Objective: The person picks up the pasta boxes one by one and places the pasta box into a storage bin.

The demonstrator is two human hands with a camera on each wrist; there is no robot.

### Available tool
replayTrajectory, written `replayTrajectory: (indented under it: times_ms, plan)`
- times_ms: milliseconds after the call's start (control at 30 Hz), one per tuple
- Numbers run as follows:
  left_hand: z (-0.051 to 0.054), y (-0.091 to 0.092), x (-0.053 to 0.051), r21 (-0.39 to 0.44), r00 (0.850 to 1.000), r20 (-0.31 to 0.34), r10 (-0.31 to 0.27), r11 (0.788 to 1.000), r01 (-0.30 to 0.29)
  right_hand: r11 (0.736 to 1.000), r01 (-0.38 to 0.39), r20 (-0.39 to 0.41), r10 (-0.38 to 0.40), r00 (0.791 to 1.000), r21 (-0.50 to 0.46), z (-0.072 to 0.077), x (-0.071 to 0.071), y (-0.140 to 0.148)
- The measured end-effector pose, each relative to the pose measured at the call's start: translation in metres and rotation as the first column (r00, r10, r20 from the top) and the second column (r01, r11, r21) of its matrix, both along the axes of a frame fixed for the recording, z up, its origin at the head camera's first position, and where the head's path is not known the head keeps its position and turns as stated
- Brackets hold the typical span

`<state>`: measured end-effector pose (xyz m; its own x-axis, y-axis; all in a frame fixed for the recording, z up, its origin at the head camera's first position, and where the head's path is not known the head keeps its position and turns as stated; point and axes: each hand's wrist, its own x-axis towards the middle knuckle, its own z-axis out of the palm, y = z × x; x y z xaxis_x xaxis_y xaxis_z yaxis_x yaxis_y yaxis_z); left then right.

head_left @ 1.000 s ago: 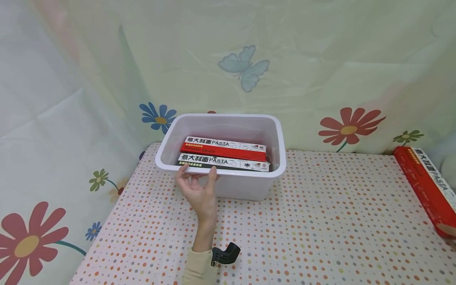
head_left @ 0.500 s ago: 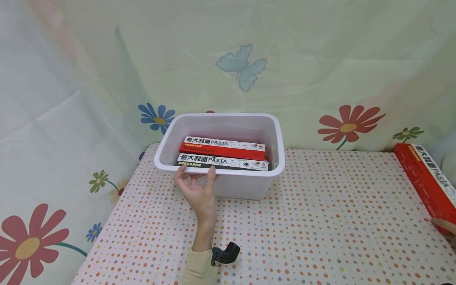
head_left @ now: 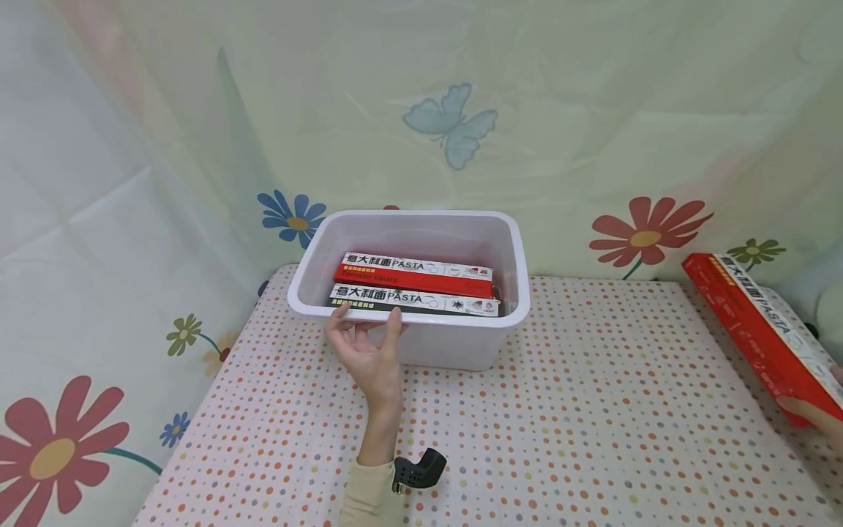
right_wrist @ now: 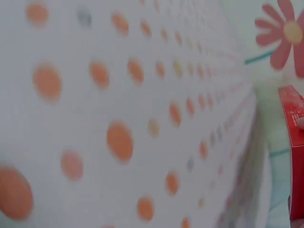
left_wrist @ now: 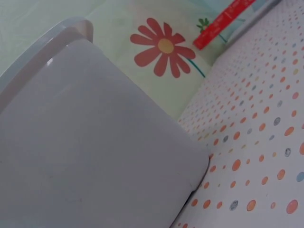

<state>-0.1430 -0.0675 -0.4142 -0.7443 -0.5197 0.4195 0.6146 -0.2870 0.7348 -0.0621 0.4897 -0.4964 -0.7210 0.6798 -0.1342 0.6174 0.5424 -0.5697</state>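
A white plastic bin (head_left: 454, 344) stands on the dotted table in the head view. My left hand (head_left: 369, 366) grips its front rim, thumb and fingertips at the edge. Inside the bin lie a red tomato sauce pasta box (head_left: 415, 277) and, in front of it, a dark green and white pasta box (head_left: 415, 298). At the far right, my right hand (head_left: 817, 419) holds another red pasta box (head_left: 757, 329), tilted and partly cut off by the frame. The right wrist view catches only this box's red end and bits of fingers. No left fingers show in the left wrist view.
The dotted tablecloth (head_left: 593, 410) stretches between the bin and the right hand. Behind hangs a flowered curtain (head_left: 560, 146). A pale rounded object (head_left: 831, 311) is cut off at the right edge, too partial to identify.
The right hand has lifted the red pasta box and shifted it left, so more of box and hand show. The left hand and the bin have stayed put.
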Motion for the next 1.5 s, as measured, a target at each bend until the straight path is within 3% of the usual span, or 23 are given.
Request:
replayTrajectory:
  times_ms: [100, 233, 367, 500, 600, 767, 900, 1033, 1133, 1500]
  plan:
    - [0.001, 0.0, 0.0, 0.003, 1.0, -0.003, 0.004, 1.0, -0.004, 0.988, -0.143, -0.06, 0.147, 0.987, 0.056, 0.029, 0.004, -0.033]
    - [0.002, -0.001, 0.001, 0.002, 1.0, 0.006, 0.01, 1.0, -0.01, 0.967, -0.25, -0.21, 0.234, 0.949, -0.052, 0.066, 0.006, -0.078]
    - [0.001, -0.001, 0.0, 0.0, 1.0, 0.02, 0.004, 1.0, -0.004, 0.914, -0.397, -0.39, 0.339, 0.856, -0.078, 0.088, 0.002, -0.103]
    - [0.001, 0.001, 0.0, 0.015, 1.0, 0.025, -0.007, 1.0, 0.006, 0.844, -0.536, -0.464, 0.462, 0.755, -0.032, 0.118, -0.006, -0.136]
    - [0.001, 0.001, -0.001, 0.015, 1.0, 0.025, -0.002, 1.0, 0.002, 0.779, -0.626, -0.488, 0.548, 0.679, 0.004, 0.142, -0.02, -0.162]
    - [0.002, 0.0, -0.001, 0.016, 0.999, 0.032, 0.005, 1.0, -0.005, 0.679, -0.732, -0.474, 0.665, 0.578, 0.058, 0.174, -0.058, -0.203]
    - [0.003, 0.001, -0.001, 0.031, 0.999, 0.046, 0.003, 1.0, -0.004, 0.569, -0.822, -0.442, 0.742, 0.504, 0.017, 0.196, -0.087, -0.241]
    - [0.003, 0.002, 0.001, 0.031, 0.998, 0.07, 0.006, 0.999, -0.008, 0.44, -0.896, -0.412, 0.805, 0.426, -0.066, 0.207, -0.111, -0.275]
    - [0.003, 0.002, 0.002, 0.027, 0.997, 0.076, 0.004, 1.0, -0.006, 0.375, -0.923, -0.375, 0.847, 0.377, -0.083, 0.208, -0.123, -0.294]
    - [0.0, 0.003, 0.003, 0.017, 0.997, 0.083, 0.008, 1.0, -0.01, 0.28, -0.958, -0.27, 0.92, 0.285, -0.058, 0.196, -0.157, -0.338]
